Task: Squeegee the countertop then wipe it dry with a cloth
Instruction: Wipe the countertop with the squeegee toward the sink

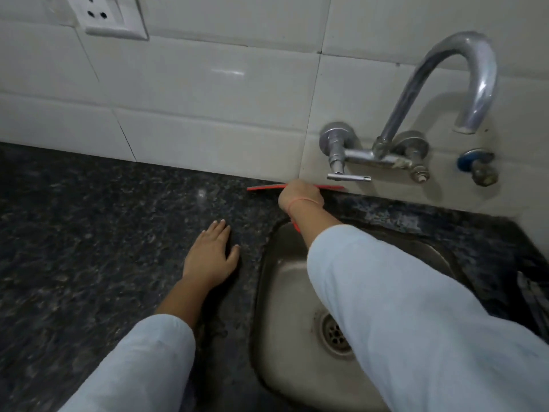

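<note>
While the dark speckled counter (89,233) is being squeegeed, the steel sink (285,292) serves as landmark: the left hand (211,257) is laid flat just left of its rim, fingers together, nothing held. Behind the sink, against the tiled wall (208,84) and below the tap (416,114), the red squeegee (264,187) is held by the right hand (300,194), fingers clamped around its handle. The blade extends to either side of the fist. Water could be missed at the wall joint, it is judged, if the blade is tilted off the counter. No cloth is seen.
</note>
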